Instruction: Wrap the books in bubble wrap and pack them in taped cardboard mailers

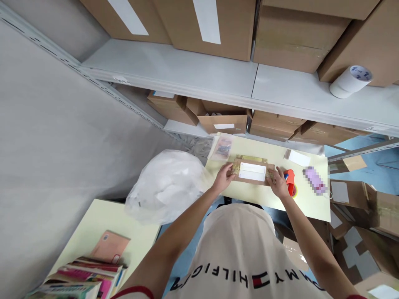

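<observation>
Left hand (224, 177): gripped the carton's (252, 171) left end.
Right hand (278, 182): gripped the opposite end, just beside the orange tape dispenser (290, 177); a sideways swing could have knocked that.
Carton position: near the table's (274, 154) front edge; uneven grip might have dropped it.

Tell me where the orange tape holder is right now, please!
In the head view, the orange tape holder is right of centre on the pale table, close beside the right hand, on the side away from the cardboard box.
</observation>
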Action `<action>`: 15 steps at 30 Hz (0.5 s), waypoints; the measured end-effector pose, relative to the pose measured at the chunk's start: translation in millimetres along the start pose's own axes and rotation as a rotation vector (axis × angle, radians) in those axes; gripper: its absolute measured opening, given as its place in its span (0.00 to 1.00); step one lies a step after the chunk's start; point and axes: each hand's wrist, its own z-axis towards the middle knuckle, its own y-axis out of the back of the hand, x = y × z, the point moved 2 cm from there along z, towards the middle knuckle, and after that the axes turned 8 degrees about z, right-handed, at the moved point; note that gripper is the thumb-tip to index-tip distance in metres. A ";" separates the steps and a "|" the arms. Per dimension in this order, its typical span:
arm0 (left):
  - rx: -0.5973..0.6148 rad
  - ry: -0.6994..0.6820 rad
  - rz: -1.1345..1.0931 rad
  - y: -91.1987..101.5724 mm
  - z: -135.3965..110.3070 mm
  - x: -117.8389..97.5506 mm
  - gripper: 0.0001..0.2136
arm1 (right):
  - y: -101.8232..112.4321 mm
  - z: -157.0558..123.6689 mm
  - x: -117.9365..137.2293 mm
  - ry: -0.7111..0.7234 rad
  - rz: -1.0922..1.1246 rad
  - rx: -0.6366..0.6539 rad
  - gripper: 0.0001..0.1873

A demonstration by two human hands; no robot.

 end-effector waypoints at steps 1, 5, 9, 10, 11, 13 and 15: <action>0.013 -0.039 0.059 -0.1 0.9 -4.4 0.23 | -4.0 -5.2 -2.2 -0.020 0.005 -0.006 0.22; 0.095 -0.180 0.387 -2.8 3.5 -26.6 0.20 | -15.8 -17.4 -1.5 -0.078 -0.023 -0.033 0.26; 0.243 -0.225 0.674 -7.8 1.8 -43.7 0.25 | -18.6 -22.3 4.0 -0.117 -0.055 -0.069 0.30; 0.273 -0.228 0.721 -8.2 1.1 -46.2 0.28 | -18.5 -23.6 4.6 -0.119 -0.053 -0.078 0.32; 0.300 -0.234 0.757 -8.0 0.5 -48.3 0.30 | -18.5 -24.9 4.9 -0.119 -0.051 -0.083 0.34; 0.339 -0.245 0.803 -6.6 -0.2 -51.7 0.32 | -18.7 -27.0 5.0 -0.118 -0.049 -0.082 0.35; 0.359 -0.247 0.828 -5.0 0.3 -55.3 0.33 | -19.6 -28.1 5.7 -0.124 -0.051 -0.079 0.35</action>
